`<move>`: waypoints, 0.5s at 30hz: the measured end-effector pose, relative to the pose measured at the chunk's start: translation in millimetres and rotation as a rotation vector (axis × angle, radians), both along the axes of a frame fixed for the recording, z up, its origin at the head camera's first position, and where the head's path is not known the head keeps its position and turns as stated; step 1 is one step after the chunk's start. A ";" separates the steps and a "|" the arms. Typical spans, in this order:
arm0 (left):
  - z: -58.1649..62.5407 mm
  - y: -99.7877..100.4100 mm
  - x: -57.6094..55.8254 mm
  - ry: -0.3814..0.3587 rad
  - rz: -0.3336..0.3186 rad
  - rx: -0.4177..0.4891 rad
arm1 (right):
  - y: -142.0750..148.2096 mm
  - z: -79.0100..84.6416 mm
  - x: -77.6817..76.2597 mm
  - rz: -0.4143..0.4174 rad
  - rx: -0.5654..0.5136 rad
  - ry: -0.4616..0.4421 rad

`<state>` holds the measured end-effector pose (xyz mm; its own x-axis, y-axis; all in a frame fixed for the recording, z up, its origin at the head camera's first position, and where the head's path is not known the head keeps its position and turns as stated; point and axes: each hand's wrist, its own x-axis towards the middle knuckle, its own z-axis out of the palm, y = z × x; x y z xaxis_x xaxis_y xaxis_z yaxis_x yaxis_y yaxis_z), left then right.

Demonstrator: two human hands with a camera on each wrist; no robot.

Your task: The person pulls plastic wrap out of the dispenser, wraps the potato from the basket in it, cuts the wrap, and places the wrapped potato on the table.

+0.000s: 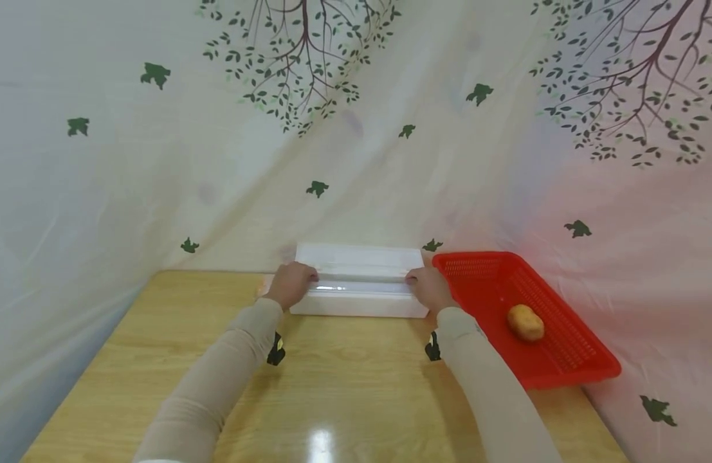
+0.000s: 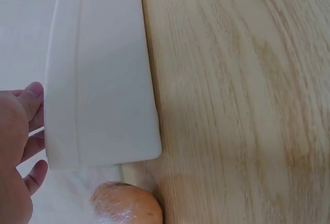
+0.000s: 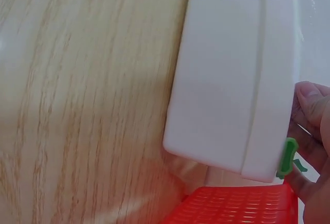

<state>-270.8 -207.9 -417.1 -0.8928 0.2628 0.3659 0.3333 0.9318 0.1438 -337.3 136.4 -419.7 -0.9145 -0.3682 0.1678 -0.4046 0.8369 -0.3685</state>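
A white plastic wrap dispenser lies lengthwise at the back of the table, its lid raised. Clear plastic wrap shows as a shiny strip between my hands. At the left end, my left hand pinches the wrap with thumb and fingers. My right hand pinches it at the right end, beside a small green piece on the dispenser's edge. The dispenser's wall partly hides the fingertips in both wrist views. A brown, rounded item covered in clear film sits just past the dispenser's left end.
To the right stands a red plastic basket with a potato in it; its near wall comes close to the dispenser's right end. Behind the wooden table hangs a pale curtain printed with leaves and branches.
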 end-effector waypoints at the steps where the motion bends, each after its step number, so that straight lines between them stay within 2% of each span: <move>1: -0.6 -0.1 0.9 0.004 -0.004 -0.015 | 1.5 -0.4 2.5 -0.001 -0.001 -0.007; 9: 9.4 -2.7 4.4 -0.030 -0.026 -0.018 | 7.0 9.7 12.4 -0.007 -0.092 -0.098; 15: 22.3 0.0 6.5 -0.072 -0.016 0.041 | 10.5 20.7 11.2 -0.003 -0.064 -0.083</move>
<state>-264.3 -207.9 -394.8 -0.9131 0.2631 0.3116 0.3351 0.9195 0.2056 -326.1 146.9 -399.0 -0.9272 -0.3567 0.1142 -0.3681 0.8116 -0.4537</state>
